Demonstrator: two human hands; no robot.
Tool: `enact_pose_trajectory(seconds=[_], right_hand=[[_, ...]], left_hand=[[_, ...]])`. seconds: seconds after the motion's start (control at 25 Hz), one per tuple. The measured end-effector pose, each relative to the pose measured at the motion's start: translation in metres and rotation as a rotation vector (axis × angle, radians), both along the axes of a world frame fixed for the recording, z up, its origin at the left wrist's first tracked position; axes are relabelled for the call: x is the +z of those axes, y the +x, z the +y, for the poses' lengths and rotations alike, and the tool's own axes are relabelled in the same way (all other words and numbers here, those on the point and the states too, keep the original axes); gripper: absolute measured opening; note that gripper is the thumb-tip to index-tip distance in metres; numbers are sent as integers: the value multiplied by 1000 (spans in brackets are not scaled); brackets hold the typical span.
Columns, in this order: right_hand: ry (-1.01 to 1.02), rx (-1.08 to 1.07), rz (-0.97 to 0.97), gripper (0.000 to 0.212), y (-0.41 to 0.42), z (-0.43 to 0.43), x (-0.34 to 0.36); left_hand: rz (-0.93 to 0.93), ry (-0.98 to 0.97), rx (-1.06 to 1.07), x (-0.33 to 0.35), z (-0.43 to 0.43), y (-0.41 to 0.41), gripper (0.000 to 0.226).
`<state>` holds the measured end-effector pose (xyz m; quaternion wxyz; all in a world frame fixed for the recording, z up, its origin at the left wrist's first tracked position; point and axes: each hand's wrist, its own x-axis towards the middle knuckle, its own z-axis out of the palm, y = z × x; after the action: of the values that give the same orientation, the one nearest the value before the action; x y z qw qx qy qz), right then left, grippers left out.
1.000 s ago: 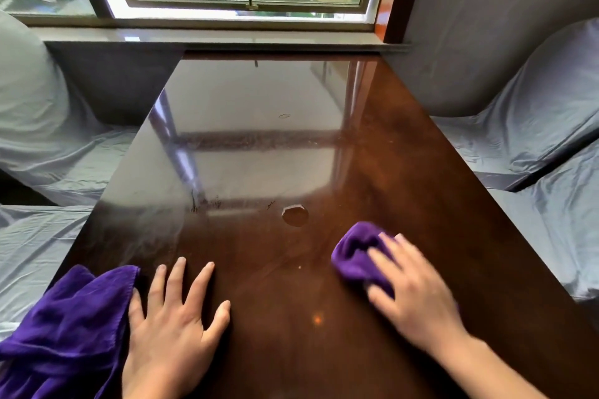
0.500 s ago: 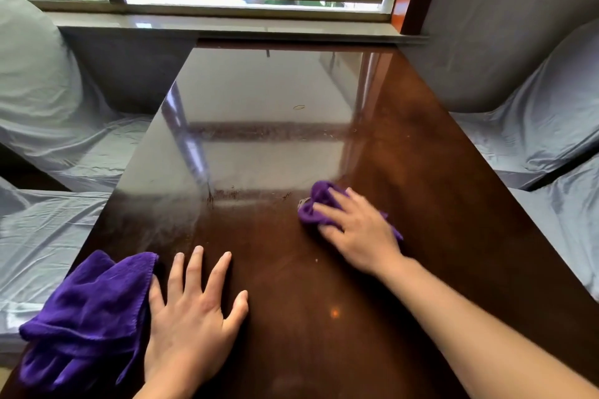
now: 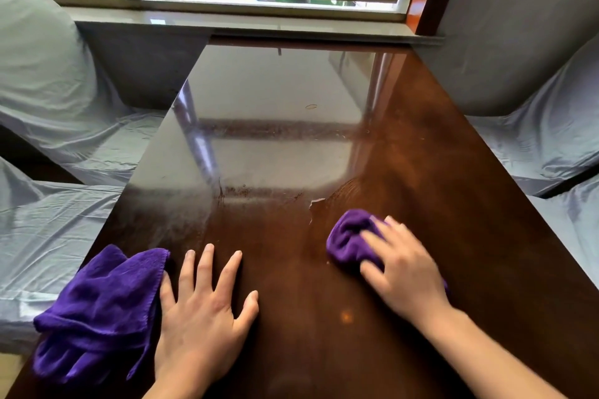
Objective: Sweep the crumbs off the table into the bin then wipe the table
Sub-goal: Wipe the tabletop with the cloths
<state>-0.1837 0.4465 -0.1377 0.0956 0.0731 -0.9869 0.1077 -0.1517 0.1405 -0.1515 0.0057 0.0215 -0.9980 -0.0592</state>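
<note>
Table [image 3: 421, 152] under right hand's [image 3: 405, 272] cloth [image 3: 348, 241], seemingly bunched

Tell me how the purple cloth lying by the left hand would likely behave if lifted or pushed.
The spare purple cloth lies crumpled in soft folds, so it would probably droop limply when lifted. Its fuzzy pile suggests it is light and easy to grip. Pushed across the glossy table, it would likely bunch rather than slide flat.

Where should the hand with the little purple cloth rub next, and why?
Probably forward and a bit left. The right hand presses the small purple cloth on the table just below a pale smear edge. Beyond it, a hazy, streaky patch and a small ring mark remain. The left hand only braces flat beside the spare cloth.
</note>
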Motion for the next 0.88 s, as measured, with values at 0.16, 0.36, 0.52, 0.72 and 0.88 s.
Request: enact_pose_trajectory(seconds=[0.16,0.36,0.52,0.72,0.88], right_hand=[[-161,-238,-96,41,-87,-13,3],[-219,-48,-198,39,-119,-39,8],[-116,436,-179,37,-66,-56,14],[-203,493,-48,27,29,-36,17],[-697,283,-211,24,36,-42,24]], left_hand=[[7,-19,-6,-3,-2,-1,71],[6,-16,-1,-1,-1,-1,71],[15,-2,-2,2,0,0,72],[18,-12,0,1,-2,0,72],[19,-13,-1,0,-1,0,71]])
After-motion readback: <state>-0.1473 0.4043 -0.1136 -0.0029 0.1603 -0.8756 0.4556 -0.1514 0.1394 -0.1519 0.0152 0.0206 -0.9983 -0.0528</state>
